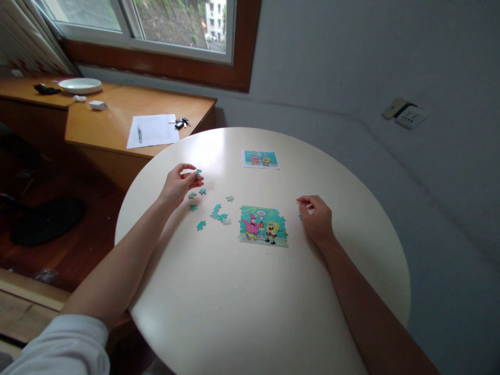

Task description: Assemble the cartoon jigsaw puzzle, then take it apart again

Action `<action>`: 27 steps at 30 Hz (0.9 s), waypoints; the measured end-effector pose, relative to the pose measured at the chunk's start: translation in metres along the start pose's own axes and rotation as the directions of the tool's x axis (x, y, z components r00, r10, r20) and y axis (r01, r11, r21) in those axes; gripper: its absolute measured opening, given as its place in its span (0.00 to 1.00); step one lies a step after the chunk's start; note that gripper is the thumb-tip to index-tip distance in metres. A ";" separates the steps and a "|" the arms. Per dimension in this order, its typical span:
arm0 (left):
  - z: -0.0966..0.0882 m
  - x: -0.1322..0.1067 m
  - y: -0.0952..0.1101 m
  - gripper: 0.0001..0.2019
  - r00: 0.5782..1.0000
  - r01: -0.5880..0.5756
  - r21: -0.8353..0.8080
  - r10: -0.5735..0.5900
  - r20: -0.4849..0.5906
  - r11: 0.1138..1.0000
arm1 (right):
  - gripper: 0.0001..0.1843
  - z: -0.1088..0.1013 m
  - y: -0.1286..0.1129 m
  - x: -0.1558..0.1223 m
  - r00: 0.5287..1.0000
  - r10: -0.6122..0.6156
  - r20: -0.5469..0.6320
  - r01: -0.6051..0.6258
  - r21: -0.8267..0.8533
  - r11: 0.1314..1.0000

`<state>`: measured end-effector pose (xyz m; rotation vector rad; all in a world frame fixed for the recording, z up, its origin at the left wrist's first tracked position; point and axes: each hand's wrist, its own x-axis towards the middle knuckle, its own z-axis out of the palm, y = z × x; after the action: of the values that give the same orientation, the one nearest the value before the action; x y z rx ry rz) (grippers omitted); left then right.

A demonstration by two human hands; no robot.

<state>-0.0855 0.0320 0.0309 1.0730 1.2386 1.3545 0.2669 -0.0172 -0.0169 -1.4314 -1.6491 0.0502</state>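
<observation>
My left hand (180, 185) is raised above the left side of the table, pinching a teal jigsaw piece (199, 172) between thumb and fingers. Below it lie several loose teal and pale pieces (216, 210), a few of them touching one another. A partly joined cartoon jigsaw puzzle (262, 227) lies flat at the middle, with pink, grey and yellow figures; its right and left edges are uneven. To its right, my right hand (317, 219) rests with fingers curled together. A bit of teal (300, 216) shows beside its palm; whether the fingers hold anything is hidden.
A printed reference picture (260, 160) lies farther back on the round white table (250, 312). Beyond the table's left edge, a wooden desk (117, 112) carries a paper sheet (153, 130), a pen, keys (182, 123) and a white plate (80, 85). Walls and a window stand behind.
</observation>
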 end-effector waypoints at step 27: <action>0.123 -0.081 -0.026 0.14 0.701 -0.618 0.374 0.270 0.660 0.692 | 0.12 0.006 -0.047 -0.005 0.921 0.077 0.382 -0.289 0.537 0.792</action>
<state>0.0495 -0.0309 0.0165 2.1827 0.9476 0.8732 0.2270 -0.0338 0.0032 -1.1233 -1.5546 0.8997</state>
